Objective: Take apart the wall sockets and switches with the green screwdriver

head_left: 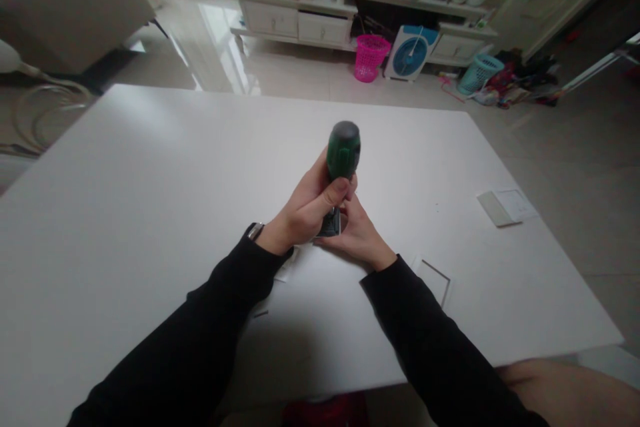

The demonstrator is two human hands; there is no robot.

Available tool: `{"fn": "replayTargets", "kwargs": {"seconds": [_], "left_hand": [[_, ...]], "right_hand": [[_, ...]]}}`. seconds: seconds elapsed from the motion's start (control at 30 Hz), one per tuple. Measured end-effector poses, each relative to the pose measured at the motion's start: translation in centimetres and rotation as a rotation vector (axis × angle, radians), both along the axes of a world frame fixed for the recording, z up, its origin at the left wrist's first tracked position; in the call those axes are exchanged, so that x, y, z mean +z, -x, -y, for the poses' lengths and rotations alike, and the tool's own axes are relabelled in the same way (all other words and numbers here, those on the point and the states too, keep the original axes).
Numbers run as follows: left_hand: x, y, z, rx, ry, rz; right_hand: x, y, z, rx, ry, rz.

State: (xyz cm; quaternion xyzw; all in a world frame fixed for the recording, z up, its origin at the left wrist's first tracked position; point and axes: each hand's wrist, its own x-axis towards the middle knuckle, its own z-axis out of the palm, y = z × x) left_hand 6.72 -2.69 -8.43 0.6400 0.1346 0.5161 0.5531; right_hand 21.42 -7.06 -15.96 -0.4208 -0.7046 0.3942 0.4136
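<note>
My left hand [313, 207] is closed round a green and black power screwdriver [344, 150], which stands upright with its rounded dark end toward me. Its tip is hidden behind my fingers. Below it, a small dark square piece with a pale edge [330, 223] sits low over the table. My right hand [360, 233] grips this piece from the right side, with its fingers partly covered by the left hand. A pale flat item [287, 265] lies partly under my left wrist. Near my left sleeve rests a short dark strip [261, 313].
Everything lies on a large white table [165, 200]. White and grey flat plates [506, 207] lie near its right edge. A pale square frame with a dark edge [445, 279] is beside my right sleeve. Beyond stand a pink basket [371, 57], a blue fan [411, 53] and a low cabinet [273, 19].
</note>
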Motion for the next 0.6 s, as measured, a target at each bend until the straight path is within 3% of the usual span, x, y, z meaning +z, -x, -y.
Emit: {"fn": "replayTargets", "kwargs": {"seconds": [0.27, 0.6], "left_hand": [[-0.4, 0.4, -0.2, -0.028, -0.025, -0.054], [-0.3, 0.8, -0.5, 0.016, -0.114, -0.173]], "right_hand": [[0.5, 0.7, -0.1, -0.072, -0.005, -0.038], [1.3, 0.8, -0.1, -0.061, 0.018, -0.009]]}}
